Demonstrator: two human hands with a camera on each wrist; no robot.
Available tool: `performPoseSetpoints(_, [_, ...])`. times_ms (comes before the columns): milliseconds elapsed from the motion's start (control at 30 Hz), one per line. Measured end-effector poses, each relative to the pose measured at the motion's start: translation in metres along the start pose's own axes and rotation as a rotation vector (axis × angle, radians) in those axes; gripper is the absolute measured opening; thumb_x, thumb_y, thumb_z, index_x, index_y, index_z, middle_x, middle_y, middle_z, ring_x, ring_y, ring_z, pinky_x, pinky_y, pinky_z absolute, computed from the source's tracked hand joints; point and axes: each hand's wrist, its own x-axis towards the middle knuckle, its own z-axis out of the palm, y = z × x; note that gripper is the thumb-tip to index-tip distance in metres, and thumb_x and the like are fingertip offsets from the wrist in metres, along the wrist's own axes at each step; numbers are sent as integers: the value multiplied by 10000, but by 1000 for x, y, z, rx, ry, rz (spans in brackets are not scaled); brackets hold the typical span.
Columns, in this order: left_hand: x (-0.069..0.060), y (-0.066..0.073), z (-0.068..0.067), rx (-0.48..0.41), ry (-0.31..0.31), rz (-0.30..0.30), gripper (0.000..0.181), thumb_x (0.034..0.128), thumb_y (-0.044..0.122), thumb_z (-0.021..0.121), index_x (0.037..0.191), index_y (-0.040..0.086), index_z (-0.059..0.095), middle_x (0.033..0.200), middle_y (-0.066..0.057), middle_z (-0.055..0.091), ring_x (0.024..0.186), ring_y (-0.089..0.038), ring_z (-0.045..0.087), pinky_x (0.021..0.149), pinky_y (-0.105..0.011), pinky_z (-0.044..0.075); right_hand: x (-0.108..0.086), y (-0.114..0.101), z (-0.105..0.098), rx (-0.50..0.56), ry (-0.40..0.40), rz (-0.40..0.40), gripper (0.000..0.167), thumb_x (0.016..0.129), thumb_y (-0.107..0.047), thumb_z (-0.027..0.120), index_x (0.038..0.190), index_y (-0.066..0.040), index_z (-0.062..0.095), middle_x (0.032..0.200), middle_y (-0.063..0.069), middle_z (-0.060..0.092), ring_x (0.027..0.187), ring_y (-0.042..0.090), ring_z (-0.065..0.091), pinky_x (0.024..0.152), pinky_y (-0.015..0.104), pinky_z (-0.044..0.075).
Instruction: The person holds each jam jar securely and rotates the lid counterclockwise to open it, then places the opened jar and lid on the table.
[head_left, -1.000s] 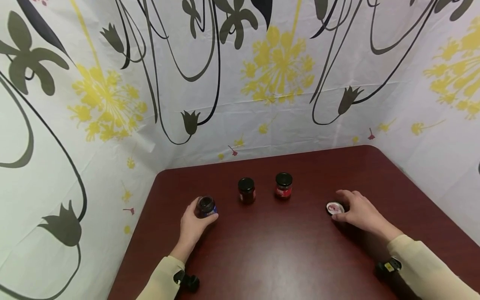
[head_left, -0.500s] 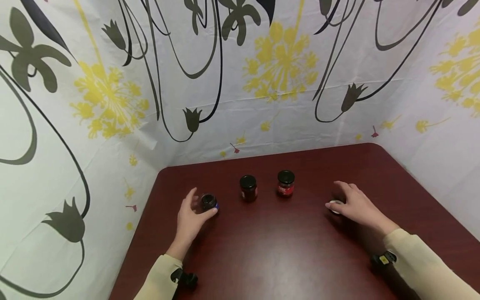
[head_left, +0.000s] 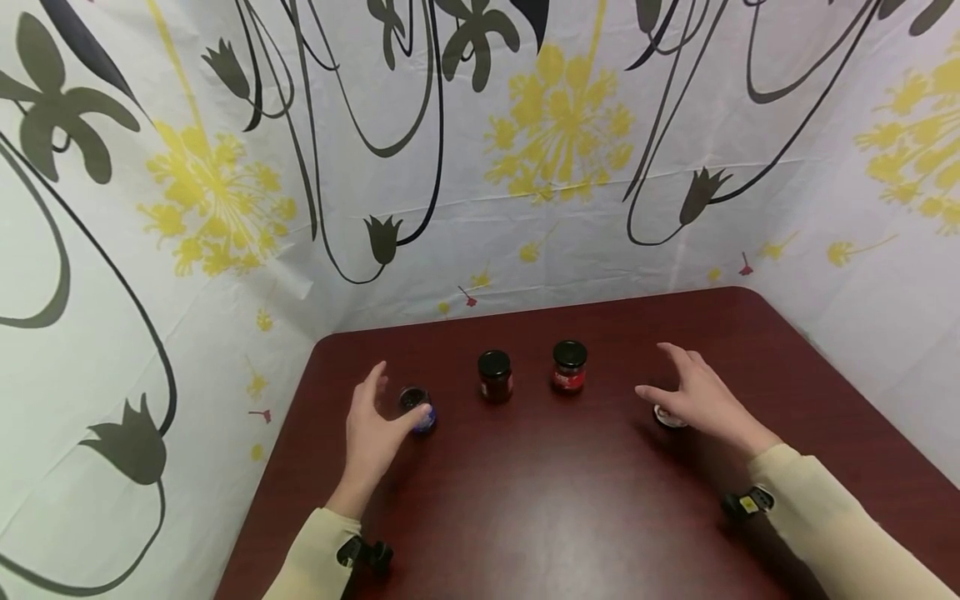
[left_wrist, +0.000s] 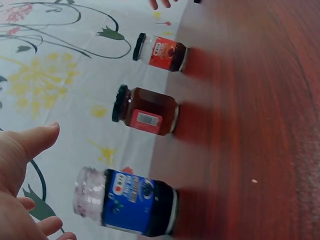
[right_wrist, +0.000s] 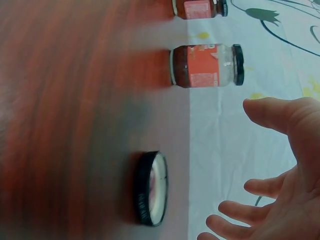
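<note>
A lidless jar with a blue label (left_wrist: 131,202) stands upright on the table at the left. The left hand (head_left: 369,433) is spread beside it, fingers and thumb apart, and the left wrist view shows a gap between that hand (left_wrist: 22,187) and the jar. Toward the right lies a dark-rimmed lid (right_wrist: 151,189), its pale inside facing up. Over this lid (head_left: 669,417) hovers the right hand (head_left: 708,404), partly covering it in the head view. Thumb and fingers of the right hand (right_wrist: 280,175) are apart and hold nothing.
Two jars with black lids, a dark one (head_left: 495,377) and one with a red label (head_left: 569,367), stand between the hands toward the back of the brown table (head_left: 525,500). A patterned cloth (head_left: 465,167) hangs behind and at both sides.
The left hand has let go of the blue-labelled jar and drawn slightly left. The right hand has come off the lid, its fingers spreading and moving a little left and back.
</note>
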Motion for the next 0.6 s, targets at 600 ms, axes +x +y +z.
performPoseSetpoints(600, [-12,50,2,-119,76,295,781,827,238,855,1499,258,458,1406,18,507,1327,-212,472,1085,-414,399,13,-26,2,26,27,-10,977,898,-649,625,1595,-108,205,1500,244,317,948,313,544,829,540,448])
